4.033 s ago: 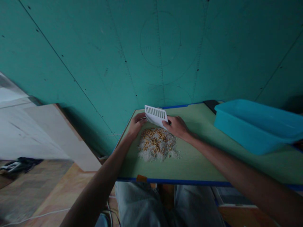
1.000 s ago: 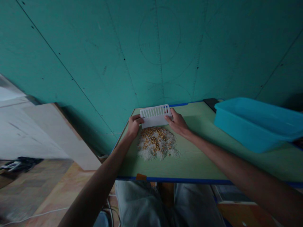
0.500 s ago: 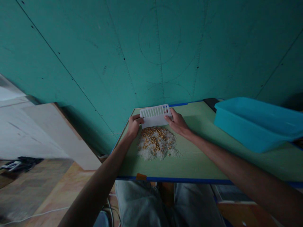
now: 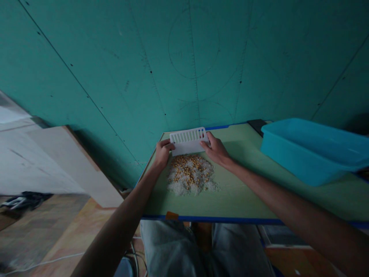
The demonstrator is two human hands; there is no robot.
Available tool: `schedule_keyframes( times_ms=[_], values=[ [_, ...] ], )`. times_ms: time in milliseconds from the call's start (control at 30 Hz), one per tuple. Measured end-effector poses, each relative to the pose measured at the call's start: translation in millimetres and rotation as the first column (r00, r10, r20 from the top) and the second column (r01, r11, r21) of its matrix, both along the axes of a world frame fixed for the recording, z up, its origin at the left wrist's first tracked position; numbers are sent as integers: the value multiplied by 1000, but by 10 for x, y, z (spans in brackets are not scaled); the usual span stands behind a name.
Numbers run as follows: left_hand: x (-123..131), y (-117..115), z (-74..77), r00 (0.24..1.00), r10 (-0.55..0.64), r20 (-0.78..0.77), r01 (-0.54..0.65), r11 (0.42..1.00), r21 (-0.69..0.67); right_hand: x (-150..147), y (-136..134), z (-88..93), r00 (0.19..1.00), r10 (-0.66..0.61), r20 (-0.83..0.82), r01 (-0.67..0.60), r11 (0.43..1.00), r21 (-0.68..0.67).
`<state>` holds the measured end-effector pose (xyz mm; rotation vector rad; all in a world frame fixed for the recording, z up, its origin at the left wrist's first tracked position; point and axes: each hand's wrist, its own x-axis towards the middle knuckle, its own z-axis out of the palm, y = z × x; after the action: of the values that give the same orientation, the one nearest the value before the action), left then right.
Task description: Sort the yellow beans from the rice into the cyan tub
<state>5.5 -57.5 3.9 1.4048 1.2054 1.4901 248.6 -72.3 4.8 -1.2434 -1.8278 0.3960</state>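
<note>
A white slotted plastic scraper [image 4: 188,141] stands upright on its long edge at the far side of a heap of white rice mixed with yellow beans [image 4: 191,174]. My left hand [image 4: 162,153] grips the scraper's left end with curled fingers. My right hand [image 4: 215,148] grips its right end the same way. The scraper's lower edge meets the back of the heap. The heap lies on a green table [image 4: 239,192] with a blue edge.
A blue plastic tub [image 4: 311,150] stands on the table at the right. A dark flat object [image 4: 256,123] lies behind the tub's left corner. A teal wall [image 4: 184,57] rises just behind the table. My legs in light trousers [image 4: 173,246] are under the near edge.
Four seconds ago the scraper was tilted and mainly in my right hand; now it stands level, held at both ends. Nothing has moved over the last second.
</note>
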Motion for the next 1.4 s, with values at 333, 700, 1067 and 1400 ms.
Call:
schedule_keyframes(
  times_ms=[333,700,1067,1400],
  values=[
    [-11,14,-16,1000,14,-4,-14,1000,-10,7,-2,-5,1000,14,-9,-14,1000,11],
    [-25,22,-13,1000,7,-16,-7,1000,-12,-5,0,-11,1000,1,10,-1,1000,19],
    [-15,10,-4,1000,5,-12,-5,1000,-8,-1,-14,0,1000,15,-3,-14,999,29],
    [-50,41,-46,1000,-12,-18,12,1000,15,-4,-41,16,999,27,-20,-26,999,40]
  ],
)
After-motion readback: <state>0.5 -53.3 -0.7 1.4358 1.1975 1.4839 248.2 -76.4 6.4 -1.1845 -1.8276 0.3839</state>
